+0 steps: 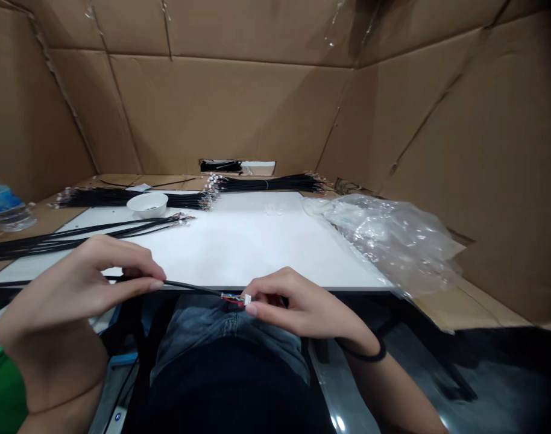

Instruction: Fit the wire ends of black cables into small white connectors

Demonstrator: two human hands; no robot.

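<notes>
My left hand (117,274) pinches a black cable (192,287) between thumb and fingertips, just over the near edge of the white board. From the cable's right end fan several thin coloured wires (232,298), running into a small white connector (247,299). That connector is held at the fingertips of my right hand (284,301), thumb below and index finger above. The cable's other part passes behind my left hand and off to the left. My right hand's remaining fingers are curled and partly hidden.
A white board (257,241) covers the table. Behind it lie cable bundles (270,182), with loose cables (99,235) at left. A white bowl (147,211) sits near another bundle (99,198). Clear plastic bags (393,235) lie right, a water bottle (6,205) left. Cardboard walls (239,108) enclose the table.
</notes>
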